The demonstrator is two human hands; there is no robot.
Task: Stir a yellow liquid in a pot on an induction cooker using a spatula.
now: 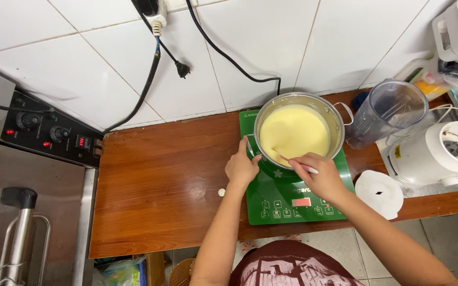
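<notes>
Stirring step: right hand (322,175) fingers are gripping a white utensil (299,163) dipping into yellow batter (294,131). Left hand (242,167) fingers are clasping the steel pot (337,121) handle, steadying it on the green induction cooker (287,204), on the counter (160,185). Next likely needs steady sweeps.

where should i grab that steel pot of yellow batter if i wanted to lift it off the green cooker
Probably by its two loop handles, one hand on each. On the steel pot one handle juts right; the left hand already covers the near-left one. The pot is nearly full of yellow liquid, so lift level.
</notes>
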